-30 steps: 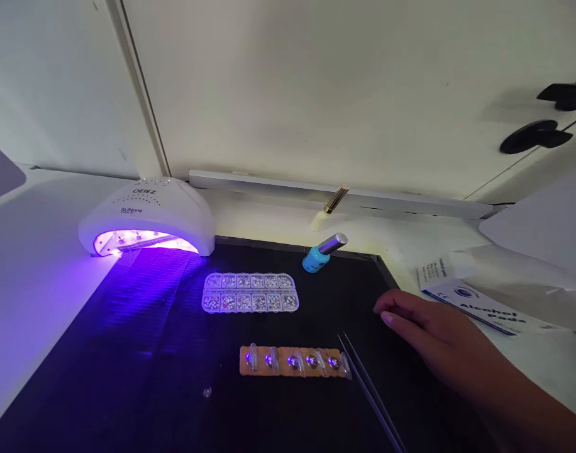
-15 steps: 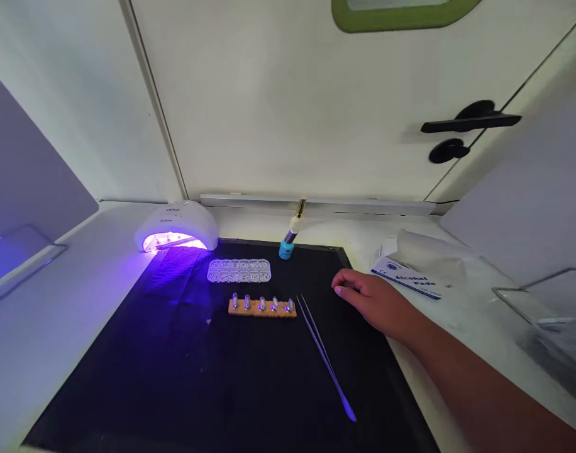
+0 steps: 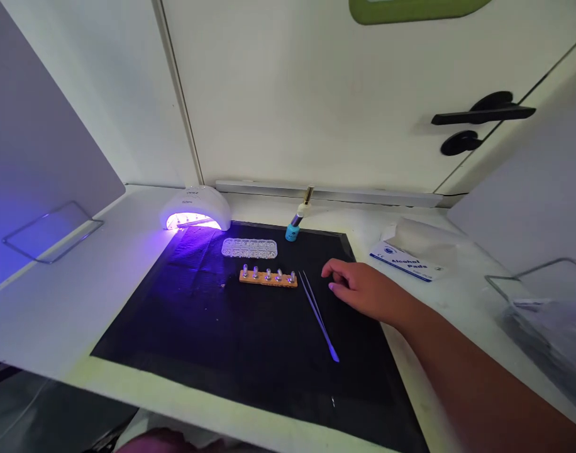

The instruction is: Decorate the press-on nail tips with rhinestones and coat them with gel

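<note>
My right hand (image 3: 358, 286) rests at the right side of the black mat (image 3: 250, 365). Its fingers are bent, with a gap between thumb and forefinger and nothing seen in them. Just left of it lies a pair of metal tweezers (image 3: 322, 324), untouched, tips pointing away from me. Beyond their tips is a tan strip (image 3: 262, 281) carrying several silvery nail tips (image 3: 268, 274) in a row. Behind the strip sits a clear compartment case (image 3: 249, 248) with small bits inside. A turquoise nail polish bottle (image 3: 292, 233) stands near the mat's far edge. My left hand is out of sight.
At the back left a white nail lamp (image 3: 198, 204) glows violet. An alcohol pads box (image 3: 404, 260) lies right of the mat. Wire-framed holders (image 3: 55, 233) stand at both sides. A white door with a black handle (image 3: 483, 116) is behind the table.
The view has shifted, bringing the table's front edge into sight. My right hand has come slightly nearer the tweezers, and its thumb and forefinger have parted. The tweezers, strip and case stay in place.
</note>
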Motion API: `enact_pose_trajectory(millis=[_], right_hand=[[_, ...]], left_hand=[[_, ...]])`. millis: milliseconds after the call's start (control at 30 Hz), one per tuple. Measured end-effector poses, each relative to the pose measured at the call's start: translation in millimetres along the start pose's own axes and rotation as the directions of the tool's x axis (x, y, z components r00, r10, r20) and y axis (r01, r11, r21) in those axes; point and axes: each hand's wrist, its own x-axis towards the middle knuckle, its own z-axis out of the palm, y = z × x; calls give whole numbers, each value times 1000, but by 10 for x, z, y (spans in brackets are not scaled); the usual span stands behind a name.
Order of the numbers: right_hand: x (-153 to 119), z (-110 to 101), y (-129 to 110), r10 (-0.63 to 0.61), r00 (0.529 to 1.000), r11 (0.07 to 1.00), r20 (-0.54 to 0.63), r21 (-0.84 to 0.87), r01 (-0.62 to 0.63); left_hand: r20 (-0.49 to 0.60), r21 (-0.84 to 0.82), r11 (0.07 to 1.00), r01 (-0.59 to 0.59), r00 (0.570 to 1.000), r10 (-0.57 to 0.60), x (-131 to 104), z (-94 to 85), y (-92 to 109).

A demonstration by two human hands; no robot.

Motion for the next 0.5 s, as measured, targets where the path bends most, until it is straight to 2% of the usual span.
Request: enact_pose_trajectory(millis=[100,200,267,333,367,433,500], right_hand=[[-63,-17,-99,-84,993,996,85,-25,87],[-137,-40,-198,-141,979,988,145,-49,150],[-180,-51,-253,-163,972,982,170,-62,176],[-209,-49,-287,-180,965,978,193,-70,197],[-219,-41,-295,-191,960,975,203,-72,209],[-231,-16,-292,-216,955,968,205,-82,237],[-235,18,-276,-246,949,958,197,-96,269]], left_hand=[[97,-24,984,-179,979,180,-173,-96,-31],[140,-53,946,-320,935,325,-77,-269,20],[143,-54,918,-393,907,397,202,-388,121],[87,-16,897,-441,894,440,624,-446,234],[98,-26,888,-460,882,460,859,-438,274],[64,-27,890,-455,888,455,1303,-347,284],[65,-28,886,-463,883,464,1624,-193,198]])
